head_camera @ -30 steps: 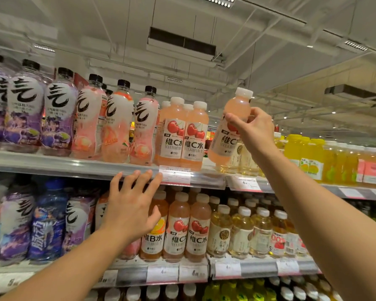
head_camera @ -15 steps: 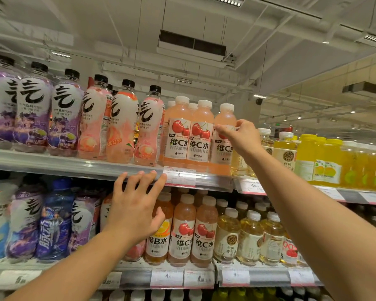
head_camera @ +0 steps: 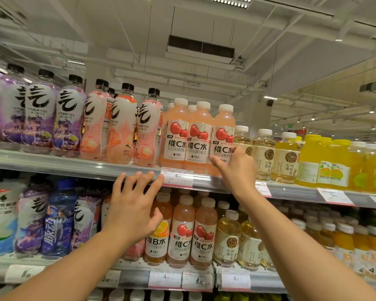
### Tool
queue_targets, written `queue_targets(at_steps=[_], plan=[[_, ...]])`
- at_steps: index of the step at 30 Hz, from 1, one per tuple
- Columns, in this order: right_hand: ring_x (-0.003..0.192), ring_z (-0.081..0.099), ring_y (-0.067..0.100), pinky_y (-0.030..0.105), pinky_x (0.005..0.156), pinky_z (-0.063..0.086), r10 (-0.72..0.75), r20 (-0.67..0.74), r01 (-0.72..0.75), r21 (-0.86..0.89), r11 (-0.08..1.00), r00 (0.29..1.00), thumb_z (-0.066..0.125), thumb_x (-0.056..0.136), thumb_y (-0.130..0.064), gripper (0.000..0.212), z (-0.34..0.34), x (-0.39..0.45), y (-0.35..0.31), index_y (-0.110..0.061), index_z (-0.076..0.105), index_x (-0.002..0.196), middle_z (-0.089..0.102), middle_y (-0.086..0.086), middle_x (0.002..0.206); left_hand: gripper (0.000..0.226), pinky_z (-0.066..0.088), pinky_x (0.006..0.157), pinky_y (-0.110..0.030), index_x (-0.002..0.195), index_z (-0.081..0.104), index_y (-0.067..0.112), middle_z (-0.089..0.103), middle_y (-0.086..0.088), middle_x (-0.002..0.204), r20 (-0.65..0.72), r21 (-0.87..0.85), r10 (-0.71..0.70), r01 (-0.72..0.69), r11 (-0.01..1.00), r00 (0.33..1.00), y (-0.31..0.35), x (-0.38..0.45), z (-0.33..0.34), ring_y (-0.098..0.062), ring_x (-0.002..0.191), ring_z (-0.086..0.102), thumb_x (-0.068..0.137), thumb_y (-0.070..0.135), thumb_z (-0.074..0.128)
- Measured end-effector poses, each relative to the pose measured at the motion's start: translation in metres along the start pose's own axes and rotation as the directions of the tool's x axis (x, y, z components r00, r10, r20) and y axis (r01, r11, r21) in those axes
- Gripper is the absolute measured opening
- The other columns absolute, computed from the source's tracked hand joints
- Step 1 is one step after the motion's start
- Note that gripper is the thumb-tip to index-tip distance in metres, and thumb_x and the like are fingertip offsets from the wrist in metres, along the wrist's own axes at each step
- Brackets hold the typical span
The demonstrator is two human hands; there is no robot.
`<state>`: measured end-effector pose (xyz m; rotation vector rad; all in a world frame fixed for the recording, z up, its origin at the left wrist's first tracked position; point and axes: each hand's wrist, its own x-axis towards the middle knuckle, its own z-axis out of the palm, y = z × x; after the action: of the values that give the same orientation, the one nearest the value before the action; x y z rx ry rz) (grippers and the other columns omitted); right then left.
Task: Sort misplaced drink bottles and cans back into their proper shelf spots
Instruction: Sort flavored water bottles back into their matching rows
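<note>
While black-capped purple and peach bottles (head_camera: 70, 118) fill the upper shelf's (head_camera: 63, 165) left stretch, the left hand (head_camera: 132, 211) rests spread, fingertips on the shelf's front edge, holding nothing. Next come two cherry vitamin C bottles (head_camera: 187, 137), then a third cherry bottle (head_camera: 223, 135) standing upright just beside them; the right hand (head_camera: 237, 168) touches its lower label with fingers loosely bent around it. Pale tea bottles (head_camera: 264, 153) follow rightward.
</note>
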<state>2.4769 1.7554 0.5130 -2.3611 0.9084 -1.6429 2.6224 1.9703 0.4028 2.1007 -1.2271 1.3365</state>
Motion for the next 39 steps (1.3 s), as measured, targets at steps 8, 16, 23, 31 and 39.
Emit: queue_targets(at_steps=[8,16,23,31,39], plan=[[0.084,0.065,0.025,0.033,0.064,0.048,0.020,-0.012,-0.021,-0.048,0.999,1.000,0.075,0.081,-0.066,0.065,-0.003,0.000,-0.002,-0.011,0.055,0.109,0.067,0.004,0.093,0.077,0.036,0.108,-0.061,0.142,0.053,0.019,0.053,-0.008,0.133,0.007,0.018,-0.013,0.013,1.000,1.000,0.005,0.003,-0.005,-0.036,0.121,0.046,0.070,0.045,0.061],[0.087,0.070,0.022,0.039,0.072,0.062,0.058,0.039,-0.059,0.019,0.998,0.998,0.069,0.090,-0.060,0.049,-0.003,-0.006,0.014,-0.013,0.068,0.105,0.074,0.003,0.100,0.078,0.037,0.109,-0.057,0.143,0.051,0.020,0.052,-0.007,0.133,0.035,0.023,-0.030,0.030,0.999,0.999,0.009,0.003,-0.010,-0.035,0.120,0.046,0.070,0.048,0.059],[0.081,0.072,0.021,0.042,0.068,0.064,0.125,0.136,-0.132,0.044,0.990,0.983,0.077,0.085,-0.054,0.040,-0.006,0.004,0.010,-0.017,0.071,0.096,0.076,0.003,0.097,0.080,0.034,0.112,-0.053,0.146,0.046,0.022,0.051,-0.006,0.137,0.109,0.039,-0.044,0.040,0.998,0.993,0.011,0.004,-0.021,-0.033,0.124,0.044,0.072,0.050,0.055],[0.081,0.067,0.019,0.034,0.062,0.058,0.006,0.199,-0.017,0.051,0.999,0.980,0.066,0.098,-0.038,0.031,-0.016,-0.017,0.006,-0.010,0.068,0.112,0.074,0.008,0.108,0.085,0.024,0.118,-0.051,0.152,0.035,0.024,0.042,-0.005,0.146,0.178,0.011,-0.036,0.034,0.999,0.983,0.008,0.003,-0.027,-0.031,0.134,0.036,0.074,0.052,0.053],[0.117,0.059,0.035,0.049,0.096,0.051,-0.181,0.146,0.193,-0.073,0.978,0.973,0.066,0.092,-0.029,0.046,-0.031,-0.055,-0.031,-0.008,0.058,0.133,0.061,0.017,0.132,0.085,0.021,0.119,-0.051,0.155,0.030,0.026,0.037,-0.003,0.154,0.233,-0.056,0.025,-0.012,0.998,0.972,-0.007,0.002,-0.032,-0.030,0.140,0.032,0.077,0.053,0.052]])
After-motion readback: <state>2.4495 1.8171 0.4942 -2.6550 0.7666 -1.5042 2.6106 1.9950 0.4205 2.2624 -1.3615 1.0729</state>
